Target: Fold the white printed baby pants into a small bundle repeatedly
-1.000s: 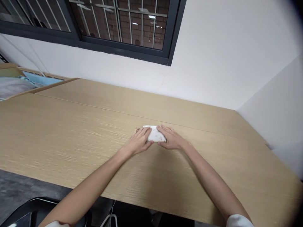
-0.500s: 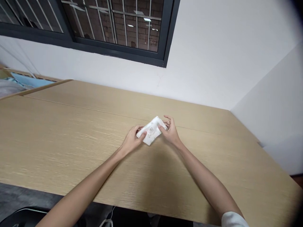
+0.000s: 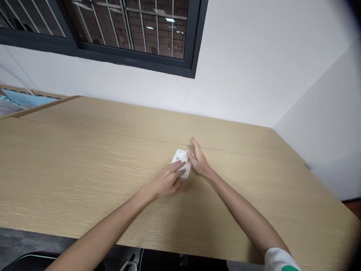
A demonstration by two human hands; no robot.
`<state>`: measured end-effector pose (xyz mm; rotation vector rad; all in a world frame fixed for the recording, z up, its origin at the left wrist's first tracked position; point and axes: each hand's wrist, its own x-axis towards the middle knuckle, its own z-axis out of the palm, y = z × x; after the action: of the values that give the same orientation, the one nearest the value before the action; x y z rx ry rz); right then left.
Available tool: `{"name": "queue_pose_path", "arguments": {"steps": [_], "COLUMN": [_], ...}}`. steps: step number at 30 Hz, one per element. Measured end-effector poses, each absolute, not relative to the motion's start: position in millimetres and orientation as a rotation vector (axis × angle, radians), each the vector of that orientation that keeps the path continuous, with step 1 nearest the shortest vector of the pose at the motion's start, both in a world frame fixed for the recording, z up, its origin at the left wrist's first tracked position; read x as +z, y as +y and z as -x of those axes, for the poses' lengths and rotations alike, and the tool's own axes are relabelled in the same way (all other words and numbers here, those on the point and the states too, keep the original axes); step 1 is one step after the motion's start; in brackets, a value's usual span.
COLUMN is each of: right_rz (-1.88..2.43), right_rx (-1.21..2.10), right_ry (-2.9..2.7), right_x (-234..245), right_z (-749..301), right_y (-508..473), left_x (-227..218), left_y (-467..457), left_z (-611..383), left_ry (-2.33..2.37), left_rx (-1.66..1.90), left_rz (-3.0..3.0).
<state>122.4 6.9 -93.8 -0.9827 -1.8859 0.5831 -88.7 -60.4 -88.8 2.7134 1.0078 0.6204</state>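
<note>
A small white folded cloth with a faint print [image 3: 181, 161] lies on the light wooden table [image 3: 84, 165], near its middle. My left hand [image 3: 167, 181] reaches in from the near side, its fingertips laid on the cloth's front edge. On the cloth's right side is my right hand [image 3: 198, 159], fingers extended and pressed against the fold. Both hands touch the cloth. Part of the cloth is hidden under the fingers.
A white wall [image 3: 254, 75] runs behind the table, with a dark-framed barred window [image 3: 126, 34] above. At the far left a wooden-edged box or tray [image 3: 28, 103] holds light blue fabric. A dark floor and a black chair edge [image 3: 25, 259] show below the table's near edge.
The cloth was lifted and turned between both hands half a second ago; now it is back down on the table, folded smaller, with the fingers pressing on it. The view shifted slightly left.
</note>
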Motion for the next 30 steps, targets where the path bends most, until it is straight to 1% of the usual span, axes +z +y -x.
{"name": "queue_pose_path", "arguments": {"steps": [3, 5, 8, 11, 18, 21, 24, 27, 30], "right_rz": [0.852, 0.742, 0.69, 0.812, 1.011, 1.092, 1.209, 1.287, 1.239], "right_rx": [0.574, 0.564, 0.527, 0.428, 0.248, 0.24, 0.291, 0.367, 0.337], "right_ry": [-2.262, -2.447, -2.607, -2.679, -2.655, -2.574, -2.468, -2.375, -2.345], "right_x": [-77, -73, -80, -95, -116, -121, -126, -128, -126], "right_z": [-112, -104, -98, -104, -138, -146, -152, -155, -154], "right_y": [-14, -27, -33, -22, 12, 17, 21, 21, 19], "left_x": [-93, -98, -103, -105, -104, -103, -99, -93, -91], "left_y": [-67, -70, -72, -72, -69, -69, -67, -61, -52], "left_z": [80, 75, 74, 77, 80, 80, 81, 84, 88], "left_ry": [0.982, 1.006, 0.964, 0.992, 0.945, 0.982, 1.012, 1.2, 1.583], "left_rx": [0.484, 0.454, 0.468, 0.436, 0.449, 0.405, 0.465, 0.656, 0.753], "left_rz": [-2.705, -2.693, -2.698, -2.669, -2.662, -2.63, -2.56, -2.469, -2.402]}}
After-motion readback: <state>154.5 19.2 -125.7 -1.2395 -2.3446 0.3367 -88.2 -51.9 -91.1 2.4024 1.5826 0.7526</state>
